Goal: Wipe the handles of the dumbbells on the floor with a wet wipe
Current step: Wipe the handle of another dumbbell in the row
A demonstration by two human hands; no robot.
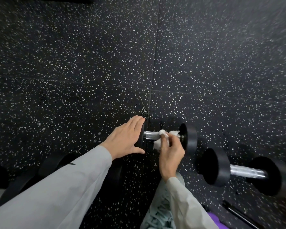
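White crumpled wet wipe (162, 139) pinched by right hand (171, 153) on chrome knurled dumbbell handle (151, 135); left hand (126, 139), fingers spread flat, steadies black round end weight (141, 138).

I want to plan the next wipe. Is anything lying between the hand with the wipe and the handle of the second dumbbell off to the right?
Only the near dumbbell's right weight head sits between the right hand, holding the wet wipe, and the second dumbbell's handle. Lifting over it should clear.

we see a dim scene; the floor (89, 63) blurs and bends toward the edges, glare on the handle (151, 135) beside the fingers (163, 138).
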